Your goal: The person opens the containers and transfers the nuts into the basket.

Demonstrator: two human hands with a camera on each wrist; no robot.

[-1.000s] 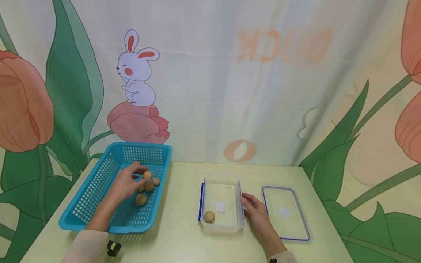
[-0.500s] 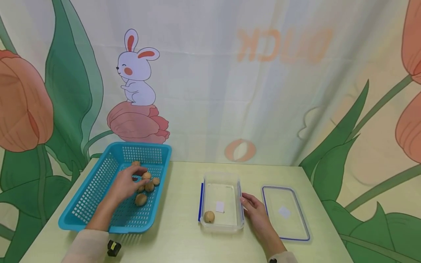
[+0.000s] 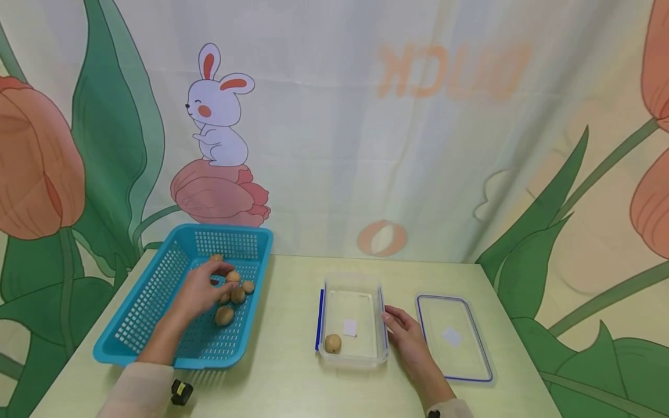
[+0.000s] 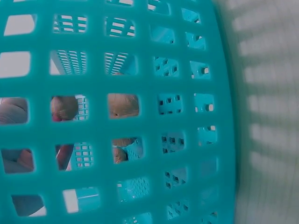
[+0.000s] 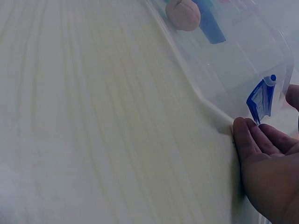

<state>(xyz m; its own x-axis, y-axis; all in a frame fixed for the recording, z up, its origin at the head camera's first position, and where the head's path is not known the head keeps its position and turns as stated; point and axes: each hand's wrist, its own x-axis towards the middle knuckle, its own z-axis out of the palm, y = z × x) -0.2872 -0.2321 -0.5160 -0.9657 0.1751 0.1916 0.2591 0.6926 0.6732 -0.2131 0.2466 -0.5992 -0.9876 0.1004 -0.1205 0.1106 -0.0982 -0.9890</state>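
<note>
My left hand (image 3: 201,290) reaches into a blue plastic basket (image 3: 143,302), thumb and fingertips pinching a walnut (image 3: 233,277). Several other walnuts lie close around it, among them one walnut (image 3: 225,316) a little nearer to me. Through the basket's holes, the left wrist view shows parts of that hand and a walnut (image 4: 124,105). My right hand (image 3: 410,339) rests against the right side of a clear lidless box (image 3: 352,361), its fingers extended along the wall and low near a blue clip flap (image 5: 261,100). One walnut (image 3: 333,343) sits in the box's near left corner.
A clear lid with a blue seal (image 3: 492,371) lies flat to the right of the box, beside my right hand. Pale table surface (image 3: 290,337) separates basket and box. A printed curtain (image 3: 324,145) hangs behind the table's far edge.
</note>
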